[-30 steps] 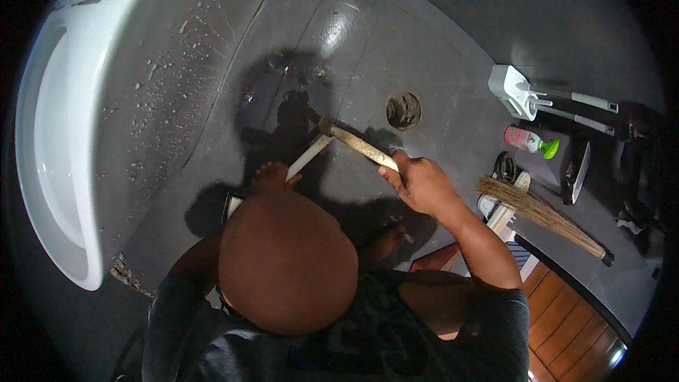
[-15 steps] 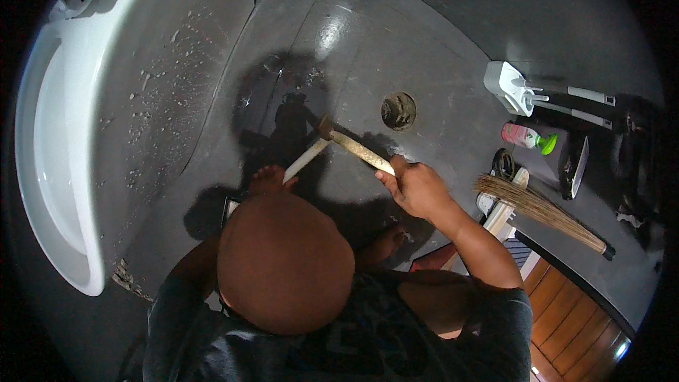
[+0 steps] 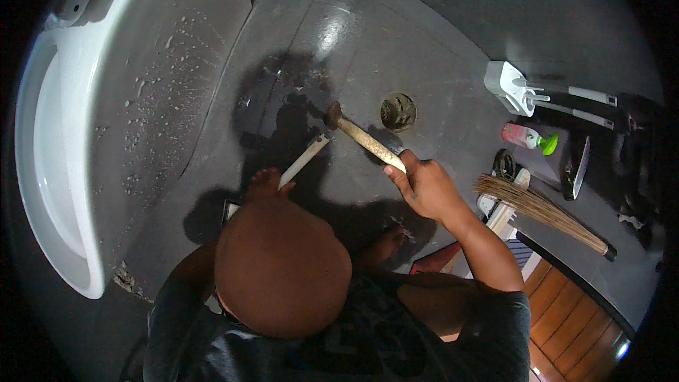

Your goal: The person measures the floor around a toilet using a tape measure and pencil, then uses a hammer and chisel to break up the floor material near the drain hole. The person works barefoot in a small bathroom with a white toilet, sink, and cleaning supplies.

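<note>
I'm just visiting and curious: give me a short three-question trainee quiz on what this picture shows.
1. True or false: the right hand grips the wooden handle of the hammer.
2. What lies just beyond the hammer head? A) floor drain B) pink bottle C) broom
3. Which white fixture fills the left side?

Key:
1. True.
2. A.
3. The bathtub. The left hand holds a pale chisel-like rod near it.

Dark short-sleeved T-shirt, bare forearms and feet.
</note>
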### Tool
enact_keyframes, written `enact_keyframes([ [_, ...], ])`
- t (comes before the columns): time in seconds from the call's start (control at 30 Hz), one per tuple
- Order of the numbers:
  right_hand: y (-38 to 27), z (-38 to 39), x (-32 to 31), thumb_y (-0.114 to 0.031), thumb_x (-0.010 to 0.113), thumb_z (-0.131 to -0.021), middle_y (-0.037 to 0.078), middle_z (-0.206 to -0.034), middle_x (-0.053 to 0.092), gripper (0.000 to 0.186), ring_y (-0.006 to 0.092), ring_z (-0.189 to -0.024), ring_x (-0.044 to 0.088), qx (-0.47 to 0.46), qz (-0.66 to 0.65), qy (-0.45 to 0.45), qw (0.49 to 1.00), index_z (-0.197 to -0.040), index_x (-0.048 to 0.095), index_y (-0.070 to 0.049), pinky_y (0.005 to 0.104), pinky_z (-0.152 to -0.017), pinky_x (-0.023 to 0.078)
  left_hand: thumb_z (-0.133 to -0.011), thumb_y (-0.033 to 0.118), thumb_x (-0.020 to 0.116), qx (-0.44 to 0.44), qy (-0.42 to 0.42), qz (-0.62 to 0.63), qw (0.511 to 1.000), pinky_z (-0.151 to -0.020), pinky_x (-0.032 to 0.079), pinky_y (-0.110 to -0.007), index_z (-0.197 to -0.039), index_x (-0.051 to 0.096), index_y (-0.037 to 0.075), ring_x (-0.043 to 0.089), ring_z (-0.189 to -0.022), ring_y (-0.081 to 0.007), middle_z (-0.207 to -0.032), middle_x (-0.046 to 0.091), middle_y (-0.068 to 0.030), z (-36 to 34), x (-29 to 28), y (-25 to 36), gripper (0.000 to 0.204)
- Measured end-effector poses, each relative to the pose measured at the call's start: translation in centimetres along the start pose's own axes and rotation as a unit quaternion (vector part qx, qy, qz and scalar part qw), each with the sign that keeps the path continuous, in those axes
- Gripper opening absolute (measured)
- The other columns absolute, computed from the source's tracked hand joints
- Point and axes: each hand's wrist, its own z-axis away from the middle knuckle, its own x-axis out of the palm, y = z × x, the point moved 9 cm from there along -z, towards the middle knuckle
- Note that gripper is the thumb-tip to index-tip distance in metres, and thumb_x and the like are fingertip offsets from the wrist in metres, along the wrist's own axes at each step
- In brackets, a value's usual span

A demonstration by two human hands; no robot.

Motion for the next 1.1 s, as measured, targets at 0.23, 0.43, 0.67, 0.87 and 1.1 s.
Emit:
enact_keyframes([
  [0.23, 0.0, 0.0, 0.5, -0.046, 0.052, -0.105, 0.026, -0.064, 0.062, 0.044, 0.0517, -0.069, 0.064, -0.012, -0.010, -0.007, 1.000, -0.101, 0.054, -0.001, 0.0577, -0.064, 0.050, -0.097, 0.059, 0.059, 0.004, -0.077, 0.000, 0.997, -0.110, 0.040, -0.056, -0.131, 0.051, 0.003, 0.052, -0.127, -0.0442, -0.134, 0.056, -0.0250, 0.3, -1.3, 1.5, 0.066],
  [0.43, -0.8, 0.0, 1.6, -0.046, 0.053, -0.105, 0.024, -0.065, 0.062, 0.044, 0.0504, -0.069, 0.063, -0.030, 0.020, -0.014, 0.999, -0.098, 0.055, -0.002, 0.0569, -0.063, 0.048, -0.098, 0.058, 0.058, -0.038, -0.077, 0.007, 0.996, -0.116, 0.034, -0.057, -0.137, 0.047, 0.001, 0.042, -0.139, -0.0518, -0.148, 0.048, -0.0300, 1.0, -0.6, 0.9, 0.070],
  [0.67, -1.1, 0.0, 1.8, -0.045, 0.052, -0.105, 0.025, -0.068, 0.065, 0.042, 0.0505, -0.067, 0.064, -0.046, 0.034, -0.019, 0.998, -0.105, 0.056, -0.003, 0.0602, -0.064, 0.052, -0.098, 0.056, 0.059, -0.012, -0.049, -0.008, 0.999, -0.108, 0.042, -0.059, -0.132, 0.049, 0.005, 0.053, -0.127, -0.0476, -0.133, 0.056, -0.0269, 0.9, -1.2, 1.6, 0.062],
  [0.87, -1.0, 0.2, 1.6, -0.046, 0.052, -0.105, 0.025, -0.067, 0.065, 0.044, 0.0506, -0.067, 0.065, -0.049, 0.053, -0.010, 0.997, -0.104, 0.056, -0.003, 0.0601, -0.063, 0.052, -0.095, 0.059, 0.062, -0.038, -0.118, -0.056, 0.991, -0.101, 0.046, -0.057, -0.128, 0.052, 0.006, 0.055, -0.124, -0.0425, -0.132, 0.056, -0.0200, -0.7, 0.1, 0.6, 0.063],
  [1.1, -0.7, 0.5, 2.3, -0.048, 0.050, -0.105, 0.024, -0.066, 0.064, 0.047, 0.0493, -0.067, 0.065, -0.038, 0.074, -0.022, 0.996, -0.105, 0.060, -0.002, 0.0585, -0.063, 0.053, -0.093, 0.062, 0.064, -0.032, -0.116, -0.058, 0.991, -0.105, 0.045, -0.054, -0.127, 0.053, 0.007, 0.052, -0.128, -0.0398, -0.134, 0.055, -0.0176, -1.2, 1.4, 0.1, 0.066],
])
